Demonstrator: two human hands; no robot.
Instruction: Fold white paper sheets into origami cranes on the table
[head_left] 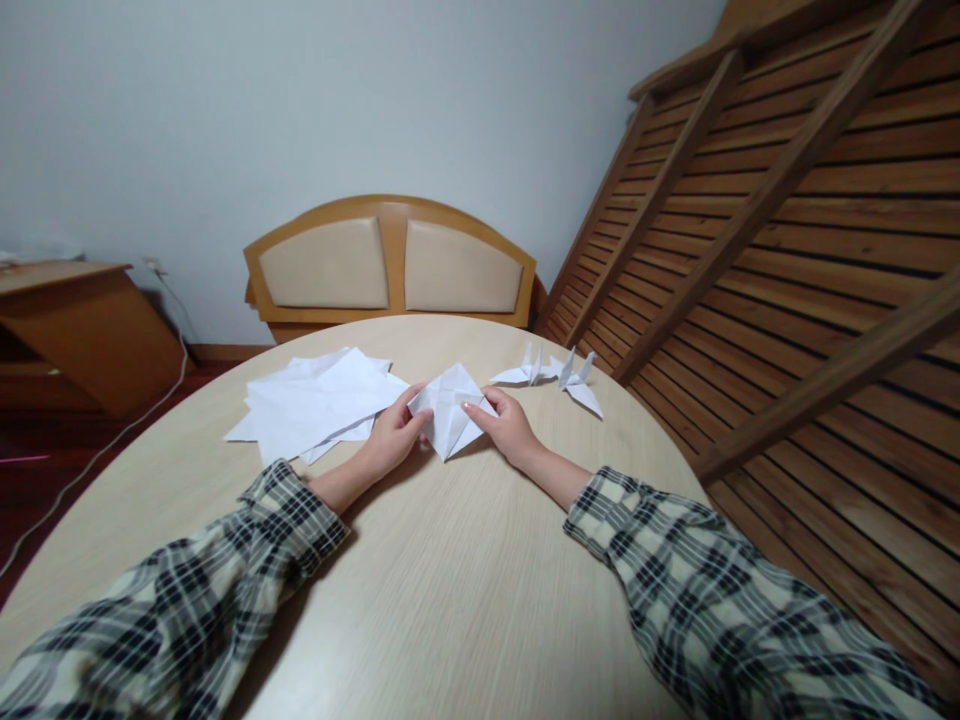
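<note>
A folded sheet of white paper (448, 405), roughly diamond-shaped with creases showing, is held above the round table between both hands. My left hand (395, 435) grips its left corner, thumb on the face turned to me. On the right edge, my right hand (510, 425) is closed the same way, its thumb pressed near a crease. The fingers behind the paper are partly hidden. To the left lies a loose pile of white paper sheets (315, 400). Two white origami cranes (534, 370) (577, 380) stand close together beyond my right hand.
The round light-wood table (442, 580) fills the foreground. A wooden headboard with two cream panels (326, 265) stands behind it against the wall. A large slatted wooden frame (787, 250) leans at the right. At the left are a wooden desk (90, 320) and a white cable (112, 450).
</note>
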